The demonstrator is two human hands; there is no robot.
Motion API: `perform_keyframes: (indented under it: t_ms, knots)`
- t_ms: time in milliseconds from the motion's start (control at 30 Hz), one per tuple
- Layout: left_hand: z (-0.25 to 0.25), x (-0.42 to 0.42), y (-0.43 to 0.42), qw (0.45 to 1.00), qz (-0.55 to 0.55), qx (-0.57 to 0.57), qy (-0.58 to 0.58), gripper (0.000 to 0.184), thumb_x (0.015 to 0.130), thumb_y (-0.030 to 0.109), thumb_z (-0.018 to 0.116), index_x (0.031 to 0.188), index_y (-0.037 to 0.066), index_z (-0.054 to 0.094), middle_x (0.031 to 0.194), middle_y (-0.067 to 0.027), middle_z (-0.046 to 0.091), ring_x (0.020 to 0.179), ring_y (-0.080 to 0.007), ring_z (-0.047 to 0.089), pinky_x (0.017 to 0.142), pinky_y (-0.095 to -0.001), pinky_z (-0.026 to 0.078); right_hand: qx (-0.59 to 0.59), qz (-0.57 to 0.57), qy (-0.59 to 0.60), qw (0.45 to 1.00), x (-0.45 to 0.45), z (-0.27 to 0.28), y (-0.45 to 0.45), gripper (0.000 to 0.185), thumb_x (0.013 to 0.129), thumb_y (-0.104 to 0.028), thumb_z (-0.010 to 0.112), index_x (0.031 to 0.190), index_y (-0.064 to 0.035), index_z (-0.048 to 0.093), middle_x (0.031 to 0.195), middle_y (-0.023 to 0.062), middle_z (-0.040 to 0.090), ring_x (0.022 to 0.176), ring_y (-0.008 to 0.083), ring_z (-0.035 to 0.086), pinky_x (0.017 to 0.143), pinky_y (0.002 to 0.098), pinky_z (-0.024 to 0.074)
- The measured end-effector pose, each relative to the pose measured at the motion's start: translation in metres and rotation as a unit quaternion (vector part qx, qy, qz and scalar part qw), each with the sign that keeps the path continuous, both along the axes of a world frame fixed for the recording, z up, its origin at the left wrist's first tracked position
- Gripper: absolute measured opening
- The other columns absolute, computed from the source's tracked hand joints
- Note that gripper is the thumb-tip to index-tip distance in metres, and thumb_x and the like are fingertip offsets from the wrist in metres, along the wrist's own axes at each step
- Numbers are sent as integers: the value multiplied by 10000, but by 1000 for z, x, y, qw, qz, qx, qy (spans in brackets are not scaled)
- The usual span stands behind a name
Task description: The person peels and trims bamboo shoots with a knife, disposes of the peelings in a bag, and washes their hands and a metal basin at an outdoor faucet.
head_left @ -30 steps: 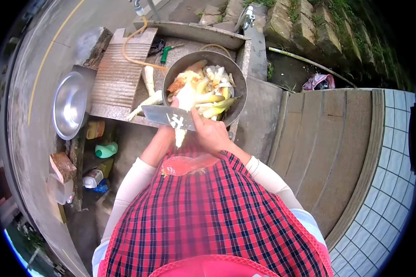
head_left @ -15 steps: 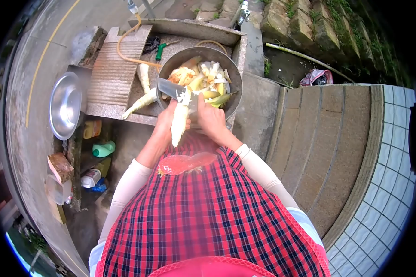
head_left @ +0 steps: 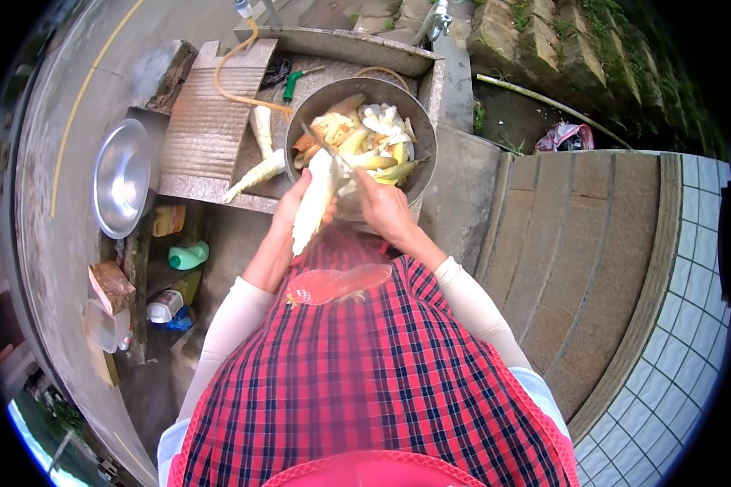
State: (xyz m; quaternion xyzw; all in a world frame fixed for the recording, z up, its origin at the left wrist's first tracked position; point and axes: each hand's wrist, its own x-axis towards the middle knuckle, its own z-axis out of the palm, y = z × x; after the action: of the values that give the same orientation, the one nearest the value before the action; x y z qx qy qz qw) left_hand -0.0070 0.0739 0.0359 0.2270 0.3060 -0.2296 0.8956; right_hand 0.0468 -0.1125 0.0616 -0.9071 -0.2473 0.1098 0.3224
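My left hand [head_left: 291, 209] is wrapped round a peeled, pale bamboo shoot [head_left: 310, 213], whose tapered tip points down towards my apron. In my right hand [head_left: 387, 213] is a cleaver [head_left: 323, 141], its blade seen nearly edge-on at the shoot's upper end. Both hands are at the near rim of a large metal pot [head_left: 427, 134]. Inside it lie cut pale bamboo shoot pieces [head_left: 386, 122] and yellow-green ones. Two more peeled shoots, one upright in view [head_left: 261, 130] and one slanting [head_left: 256, 175], rest left of the pot. My fingers partly hide the cleaver's handle.
The pot stands in a stone sink [head_left: 341, 39] with a ridged washboard slab [head_left: 207, 122], a green-handled tool [head_left: 292, 84] and a hose [head_left: 219, 77]. A metal basin [head_left: 123, 183] is at the left. Bottles, including a green one [head_left: 188, 256], stand below. Steps [head_left: 577, 235] lie right.
The cleaver blade has turned from showing its broad side to nearly edge-on. The shoot has shifted slightly left in view. The whole scene has moved a little as the camera turned.
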Motion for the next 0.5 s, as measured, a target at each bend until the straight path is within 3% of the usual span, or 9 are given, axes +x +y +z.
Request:
perform_keyframes:
  t_ms: [33,133,167,300,400,433,500]
  knots:
    - [0,1,0,1000,-5,1,-6,514,908,474,481,1088,-8,479,794,-126,531,615,-186,516,486,-263,448,3,34,-33,999,-9,4,3,420,795,-104,509,1205,-13,513,718,181,623,622,349,612,567,436,486]
    - [-15,3,-7,986,133,77,66,423,888,415,550,1043,22,516,768,-86,548,644,-192,554,489,-267,457,-44,114,-92,988,-24,15,8,542,753,-82,508,1282,7,435,703,146,607,590,299,614,537,412,486]
    - [3,5,-8,987,129,33,91,311,892,347,570,985,52,536,737,-52,558,651,-189,575,476,-290,460,-50,123,-106,985,-26,12,9,552,752,-80,504,1290,14,423,704,143,604,589,293,615,533,407,486]
    - [-8,-12,5,996,77,-41,-14,261,937,330,489,938,71,523,779,-67,562,657,-176,546,430,-284,424,-60,126,-124,982,-26,6,9,571,750,-70,488,1301,45,395,701,136,591,588,284,616,521,396,487]
    - [8,-11,-3,989,127,-64,25,343,953,376,433,1027,48,501,815,-109,534,625,-176,509,413,-249,400,-90,94,-72,989,-22,0,12,559,763,-88,493,1297,31,376,765,188,608,669,343,619,572,448,479]
    - [17,-9,-3,992,94,-82,35,367,952,385,430,1036,35,499,793,-113,536,605,-175,508,420,-250,404,-107,80,-44,990,-19,-2,13,552,770,-96,496,1294,24,367,798,214,617,710,373,620,598,473,474]
    - [33,-7,-2,991,27,-115,57,415,951,404,423,1055,9,495,751,-121,538,566,-172,506,435,-253,413,-173,14,-16,985,5,-25,9,438,772,-84,484,1194,33,481,776,214,625,695,344,637,581,449,491]
